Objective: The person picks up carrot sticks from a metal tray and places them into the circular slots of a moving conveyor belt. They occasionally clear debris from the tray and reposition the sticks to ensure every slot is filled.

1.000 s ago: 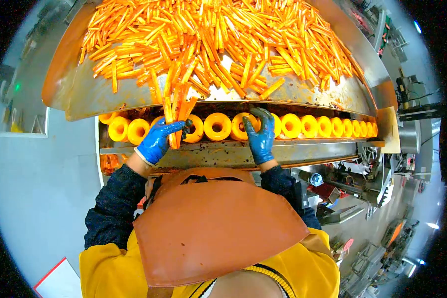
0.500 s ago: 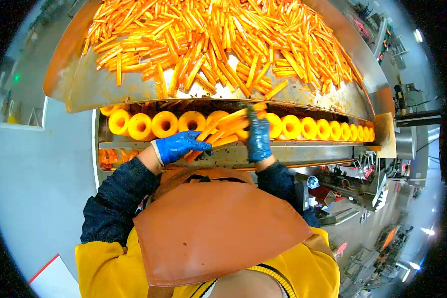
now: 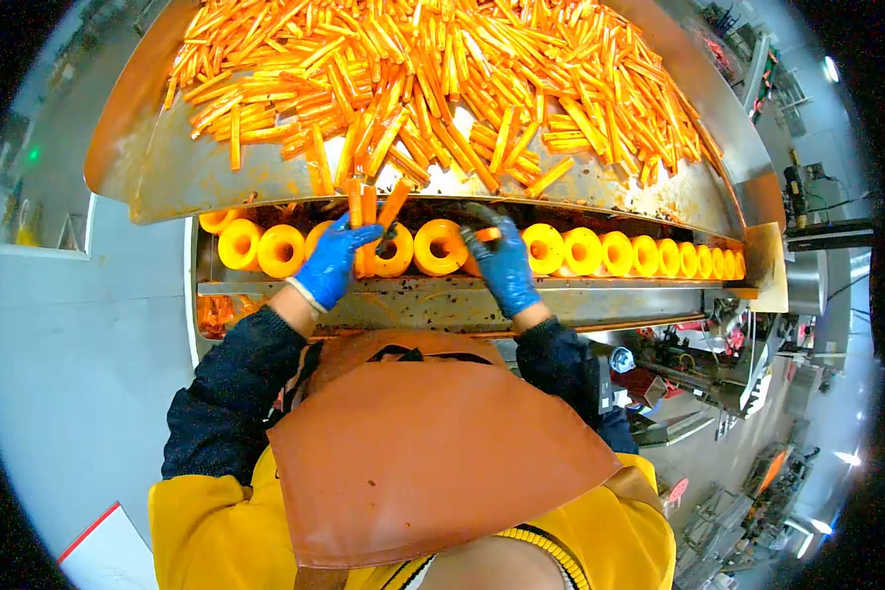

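orange sticks in the left hand point away, one slanting right.

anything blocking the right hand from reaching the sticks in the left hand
Nothing visible does: the gap between the right hand and the orange sticks in the left hand looks open, with yellow cups apparently lying below it.

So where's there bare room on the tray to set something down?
Front left corner of the tray, between its left wall and the orange strips; also front right, between the strips and the front edge. Middle and back are crowded with strips. Below, the left hand and right hand crowd the row of yellow cups.
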